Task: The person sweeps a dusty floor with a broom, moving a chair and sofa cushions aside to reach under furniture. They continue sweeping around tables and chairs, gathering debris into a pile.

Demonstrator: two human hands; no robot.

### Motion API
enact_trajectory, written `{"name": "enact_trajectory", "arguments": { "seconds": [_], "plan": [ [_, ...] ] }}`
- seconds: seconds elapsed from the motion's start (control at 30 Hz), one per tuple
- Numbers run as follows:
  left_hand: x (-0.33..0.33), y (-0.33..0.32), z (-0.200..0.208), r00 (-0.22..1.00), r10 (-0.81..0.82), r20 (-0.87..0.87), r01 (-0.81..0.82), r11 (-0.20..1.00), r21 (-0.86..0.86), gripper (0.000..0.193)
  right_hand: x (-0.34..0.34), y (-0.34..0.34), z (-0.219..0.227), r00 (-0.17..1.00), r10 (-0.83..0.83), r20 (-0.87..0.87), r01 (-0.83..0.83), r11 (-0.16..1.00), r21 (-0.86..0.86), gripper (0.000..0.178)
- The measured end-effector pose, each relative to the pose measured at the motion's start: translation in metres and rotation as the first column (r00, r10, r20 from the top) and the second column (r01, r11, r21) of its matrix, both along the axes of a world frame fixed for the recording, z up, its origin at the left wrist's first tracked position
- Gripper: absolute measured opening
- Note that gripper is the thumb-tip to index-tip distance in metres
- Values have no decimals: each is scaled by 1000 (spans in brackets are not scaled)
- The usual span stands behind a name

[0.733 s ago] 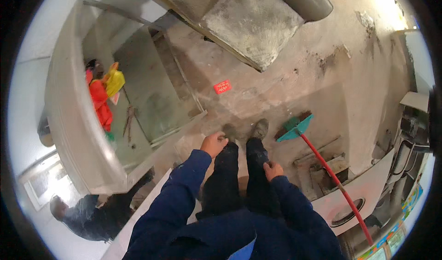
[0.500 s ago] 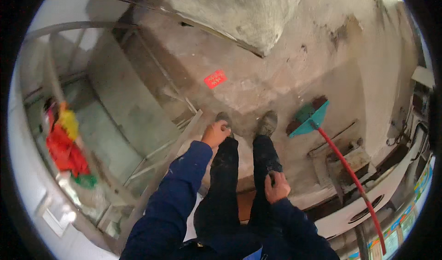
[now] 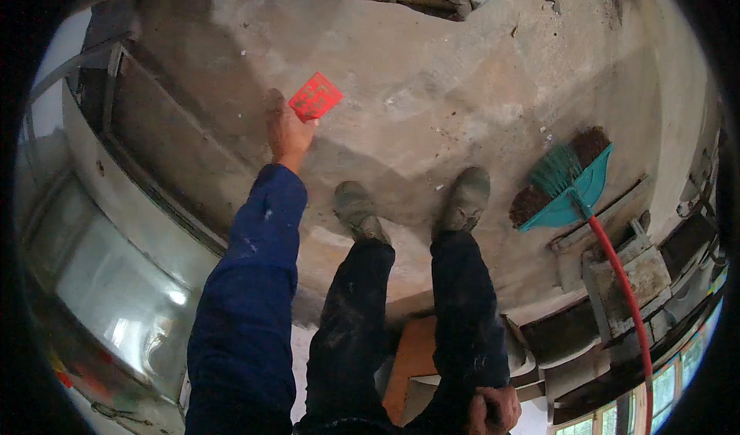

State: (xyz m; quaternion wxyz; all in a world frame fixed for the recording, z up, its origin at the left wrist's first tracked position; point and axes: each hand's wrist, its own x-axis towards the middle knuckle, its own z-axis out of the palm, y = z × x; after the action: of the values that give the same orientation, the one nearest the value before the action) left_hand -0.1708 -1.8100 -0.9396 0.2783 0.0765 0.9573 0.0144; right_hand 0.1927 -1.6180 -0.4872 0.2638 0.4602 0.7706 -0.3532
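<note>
A small red paper card (image 3: pixel 317 96) with gold markings is at the fingertips of my left hand (image 3: pixel 290 133). My left arm stretches forward, low over the floor, and the fingers look closed on the card's near corner; the card hides part of them. Close to my right thigh, at the lower edge of the view, is my right hand (image 3: pixel 493 410). Its fingers are curled in loosely, and I see nothing in them. My two dusty shoes (image 3: pixel 466 198) stand apart on the floor, nearer than the card.
To the right a teal broom (image 3: pixel 559 177) with a red handle (image 3: pixel 626 288) leans with its bristles out over the floor. Wooden boards and blocks (image 3: pixel 628 277) lie beside it. A glass-fronted cabinet (image 3: pixel 116 269) stands at the left. Small debris dots the concrete floor (image 3: pixel 401 57).
My left hand has reached forward from beside my left leg to the red card and closed on it. My right hand has moved back along the right leg. The view has tilted and shifted.
</note>
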Motion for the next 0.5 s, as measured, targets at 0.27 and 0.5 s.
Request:
{"name": "enact_trajectory", "arguments": {
  "seconds": [0.27,0.5],
  "plan": [
    [20,-2,-9,996,-17,87,20,999,-27,39,0,16,-3,999,19,-40,-17,999,36,17],
    [119,84,87,920,122,371,-243,923,298,43,-25,17,-10,985,-108,-137,100,993,-65,9]
  ]
}}
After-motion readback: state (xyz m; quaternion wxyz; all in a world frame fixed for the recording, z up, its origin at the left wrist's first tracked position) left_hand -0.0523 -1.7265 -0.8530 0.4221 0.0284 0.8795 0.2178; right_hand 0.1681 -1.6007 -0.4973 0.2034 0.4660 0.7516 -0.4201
